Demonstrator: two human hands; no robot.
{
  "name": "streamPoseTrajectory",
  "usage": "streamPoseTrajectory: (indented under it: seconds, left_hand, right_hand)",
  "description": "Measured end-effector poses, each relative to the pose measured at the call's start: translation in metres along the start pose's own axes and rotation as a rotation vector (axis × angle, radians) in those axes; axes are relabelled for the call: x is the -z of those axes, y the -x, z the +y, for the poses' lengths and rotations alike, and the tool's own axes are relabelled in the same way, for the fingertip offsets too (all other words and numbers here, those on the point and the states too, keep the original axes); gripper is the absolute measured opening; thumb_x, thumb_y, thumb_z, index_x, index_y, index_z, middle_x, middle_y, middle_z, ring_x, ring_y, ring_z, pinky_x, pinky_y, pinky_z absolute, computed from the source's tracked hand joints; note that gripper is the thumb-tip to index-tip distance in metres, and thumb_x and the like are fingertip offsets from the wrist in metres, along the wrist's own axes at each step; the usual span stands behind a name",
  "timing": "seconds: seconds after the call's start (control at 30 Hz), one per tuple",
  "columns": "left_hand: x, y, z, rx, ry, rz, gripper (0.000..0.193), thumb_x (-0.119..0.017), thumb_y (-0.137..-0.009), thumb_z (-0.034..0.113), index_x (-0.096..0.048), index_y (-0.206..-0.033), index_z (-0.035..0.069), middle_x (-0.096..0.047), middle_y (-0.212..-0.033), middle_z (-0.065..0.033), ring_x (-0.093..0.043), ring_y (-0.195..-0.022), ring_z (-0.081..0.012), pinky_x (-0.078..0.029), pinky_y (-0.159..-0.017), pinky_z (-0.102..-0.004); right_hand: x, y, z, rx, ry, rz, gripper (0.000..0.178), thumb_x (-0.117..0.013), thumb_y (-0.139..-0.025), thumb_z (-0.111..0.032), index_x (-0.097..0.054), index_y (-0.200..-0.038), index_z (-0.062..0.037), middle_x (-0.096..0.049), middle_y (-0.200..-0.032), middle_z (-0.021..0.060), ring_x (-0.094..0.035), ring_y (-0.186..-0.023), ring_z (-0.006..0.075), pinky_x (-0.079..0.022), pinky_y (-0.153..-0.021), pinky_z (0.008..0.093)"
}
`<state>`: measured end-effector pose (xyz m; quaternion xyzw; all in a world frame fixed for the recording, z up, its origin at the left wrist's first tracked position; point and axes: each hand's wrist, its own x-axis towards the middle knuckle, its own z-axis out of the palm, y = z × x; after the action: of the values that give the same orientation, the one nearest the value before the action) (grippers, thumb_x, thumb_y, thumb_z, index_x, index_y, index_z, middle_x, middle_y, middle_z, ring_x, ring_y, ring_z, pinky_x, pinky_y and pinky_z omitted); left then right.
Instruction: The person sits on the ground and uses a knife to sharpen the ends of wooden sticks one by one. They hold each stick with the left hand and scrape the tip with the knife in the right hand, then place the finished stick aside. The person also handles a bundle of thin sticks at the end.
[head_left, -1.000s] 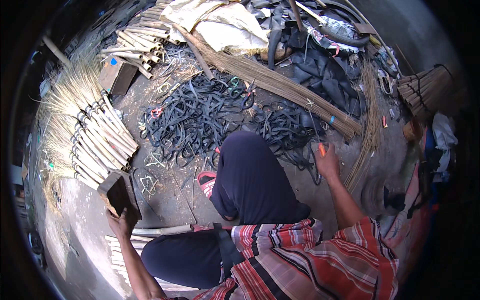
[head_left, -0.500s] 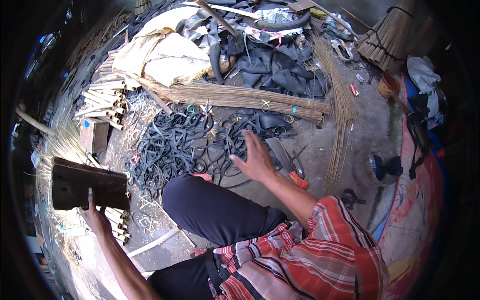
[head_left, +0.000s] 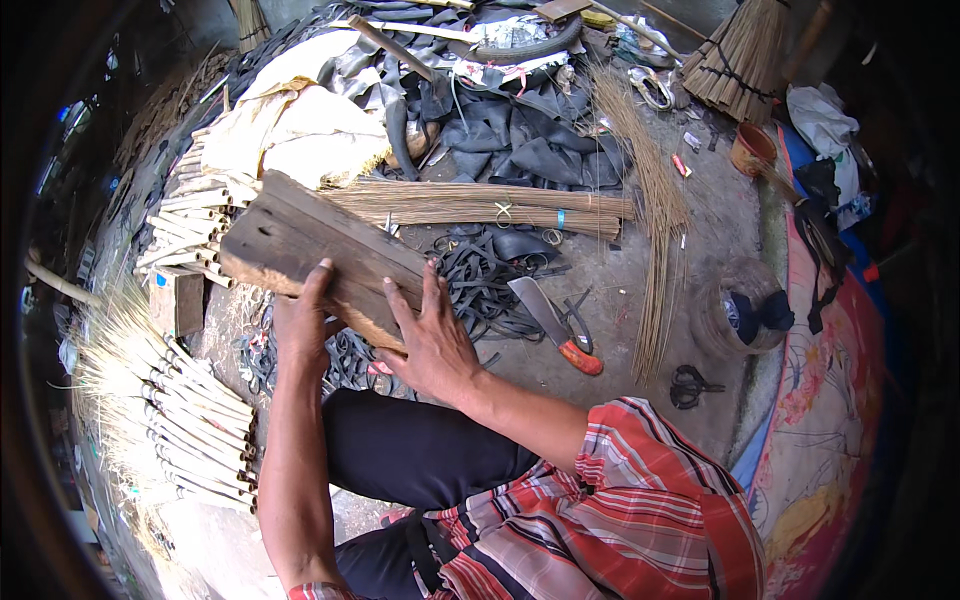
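Note:
A thick dark brown wooden block (head_left: 335,235) with a lighter, rough edge is tilted up in front of me. My left hand (head_left: 302,318) grips its lower edge, the thumb lying on the top face. At the block's near right end, my right hand (head_left: 436,345) holds on with its fingers spread over the surface. Behind and below it lies a tangle of black rubber strips (head_left: 480,285), partly covered by the block. To the right of my right hand rests a large knife (head_left: 543,312) with a red-orange handle.
Left lie brush brooms with tube handles (head_left: 200,430), a small wooden box (head_left: 177,302) and stacked tubes (head_left: 190,230). A stick bundle (head_left: 480,205) and rubber sheets (head_left: 540,140) lie beyond. Right are loose stalks (head_left: 655,250), scissors (head_left: 693,387) and a clear jar (head_left: 712,310).
The wooden block has come from the far left to in front of me in my left hand. My right hand, free before, has moved left onto it.

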<state>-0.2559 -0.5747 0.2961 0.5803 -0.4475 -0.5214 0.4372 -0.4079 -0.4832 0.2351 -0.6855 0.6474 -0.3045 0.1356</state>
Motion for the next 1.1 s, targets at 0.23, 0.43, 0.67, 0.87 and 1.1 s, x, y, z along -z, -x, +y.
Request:
streamPoseTrajectory:
  seconds: [0.23, 0.43, 0.67, 0.87, 1.1]
  left_hand:
    - [-0.034, 0.011, -0.007, -0.307, -0.496, -0.019, 0.054, -0.074, -0.093, 0.030, -0.057, -0.127, -0.008, -0.069, -0.111, -0.0146, -0.070, -0.089, -0.0212, -0.056, -0.082, -0.0346]
    - [0.048, 0.024, -0.003, -0.252, -0.271, -0.174, 0.038, -0.066, -0.102, 0.026, -0.060, -0.125, -0.003, -0.067, -0.108, -0.0092, -0.066, -0.092, -0.0148, -0.053, -0.083, -0.0297]
    - [0.257, 0.084, -0.040, 0.032, -0.436, 0.247, 0.048, -0.056, -0.106, 0.041, -0.059, -0.131, 0.000, -0.066, -0.117, -0.0127, -0.067, -0.090, -0.0176, -0.055, -0.078, -0.0313]
    - [0.299, 0.086, -0.093, 0.137, -0.356, 0.383, 0.050, -0.053, -0.107, 0.044, -0.058, -0.132, 0.001, -0.066, -0.118, -0.0125, -0.067, -0.090, -0.0168, -0.054, -0.074, -0.0298]
    - [0.261, 0.037, -0.157, 0.237, -0.619, -0.219, 0.057, -0.063, -0.101, 0.046, -0.060, -0.128, -0.004, -0.068, -0.103, -0.0123, -0.067, -0.079, -0.0167, -0.051, -0.069, -0.0296]
  right_hand:
    - [-0.021, 0.016, 0.018, -0.220, -0.425, 0.047, 0.100, -0.081, -0.079, -0.022, -0.024, -0.157, 0.0020, -0.027, -0.148, 0.0495, -0.039, -0.138, 0.0578, -0.046, -0.110, 0.0467]
    - [-0.029, 0.005, 0.081, -0.467, -1.301, -0.082, 0.057, -0.074, -0.089, -0.025, -0.052, -0.133, 0.0037, -0.063, -0.121, 0.0143, -0.067, -0.098, 0.0202, -0.062, -0.083, 0.0393]
    - [-0.038, -0.028, 0.160, -0.777, -1.124, 0.132, 0.054, -0.071, -0.090, -0.029, -0.053, -0.135, -0.0029, -0.063, -0.119, 0.0140, -0.070, -0.094, 0.0291, -0.066, -0.060, 0.0442]
    - [-0.045, -0.097, 0.243, -0.707, -0.556, 0.202, 0.070, -0.076, -0.089, -0.039, -0.050, -0.141, -0.0008, -0.064, -0.130, 0.0228, -0.067, -0.113, 0.0371, -0.056, -0.093, 0.0465]
    - [-0.041, 0.056, 0.275, -0.617, -0.110, 0.046, 0.077, -0.067, -0.093, -0.047, -0.046, -0.143, 0.0078, -0.055, -0.139, 0.0338, -0.054, -0.130, 0.0448, -0.043, -0.109, 0.0458]
